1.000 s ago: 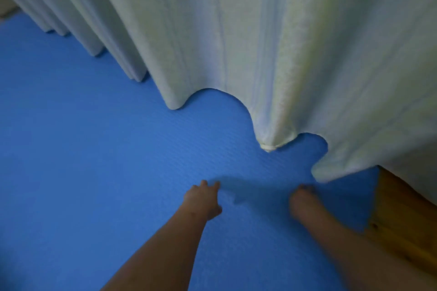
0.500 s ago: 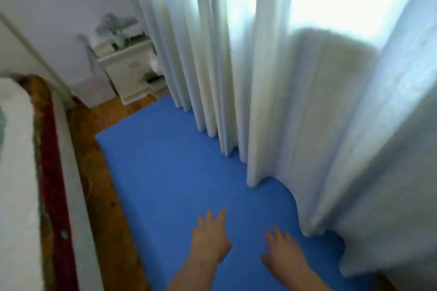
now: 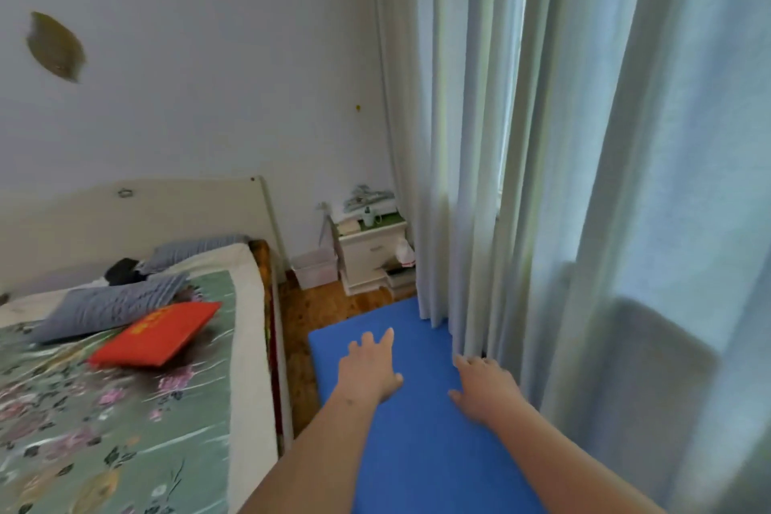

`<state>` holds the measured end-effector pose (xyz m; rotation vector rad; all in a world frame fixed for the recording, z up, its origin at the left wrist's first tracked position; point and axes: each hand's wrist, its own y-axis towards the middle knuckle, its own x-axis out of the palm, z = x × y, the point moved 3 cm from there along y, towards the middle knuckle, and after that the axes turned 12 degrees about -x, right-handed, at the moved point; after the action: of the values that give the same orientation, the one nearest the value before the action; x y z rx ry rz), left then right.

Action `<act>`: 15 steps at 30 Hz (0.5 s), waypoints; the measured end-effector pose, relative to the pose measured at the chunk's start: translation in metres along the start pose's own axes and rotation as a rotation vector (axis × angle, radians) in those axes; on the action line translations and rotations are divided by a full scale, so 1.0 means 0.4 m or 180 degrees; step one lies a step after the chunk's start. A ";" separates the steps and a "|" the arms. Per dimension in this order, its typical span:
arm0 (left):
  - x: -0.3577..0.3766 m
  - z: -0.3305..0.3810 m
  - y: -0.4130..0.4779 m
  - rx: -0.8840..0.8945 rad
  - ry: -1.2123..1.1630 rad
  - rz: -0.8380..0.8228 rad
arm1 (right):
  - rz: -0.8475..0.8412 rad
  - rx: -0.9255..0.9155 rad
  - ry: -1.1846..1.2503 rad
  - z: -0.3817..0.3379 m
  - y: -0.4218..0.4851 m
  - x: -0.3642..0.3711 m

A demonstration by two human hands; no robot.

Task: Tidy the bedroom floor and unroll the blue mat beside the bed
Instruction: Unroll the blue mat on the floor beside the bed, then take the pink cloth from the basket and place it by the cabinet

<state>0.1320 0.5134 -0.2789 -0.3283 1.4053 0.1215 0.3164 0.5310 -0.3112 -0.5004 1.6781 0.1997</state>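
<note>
The blue mat (image 3: 421, 426) lies flat and unrolled on the wooden floor (image 3: 308, 309), between the bed (image 3: 125, 388) on the left and the pale curtains (image 3: 542, 221) on the right. My left hand (image 3: 369, 365) hovers over the mat with fingers spread, holding nothing. My right hand (image 3: 484, 388) is also open, palm down, close to the curtain's hem. The mat's right edge runs under the curtains and is hidden there.
A white nightstand (image 3: 369, 252) with small items on top stands in the far corner, a white bin (image 3: 315, 268) beside it. On the bed lie grey pillows (image 3: 104, 303) and a red folder (image 3: 156, 334). A narrow strip of floor separates mat and bed.
The view has risen from looking straight down at the mat to looking across the room. Both hands went from pressing the mat with curled fingers to lifted, spread and open.
</note>
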 end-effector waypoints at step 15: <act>-0.177 -0.174 0.281 -0.0317 0.0075 0.0384 | -0.0217 -0.0554 -0.0509 -0.117 0.343 -0.126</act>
<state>0.0232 0.6073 -0.2357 -0.3280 1.4453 0.2879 0.2196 0.6445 -0.2745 -0.6539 1.4928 0.3292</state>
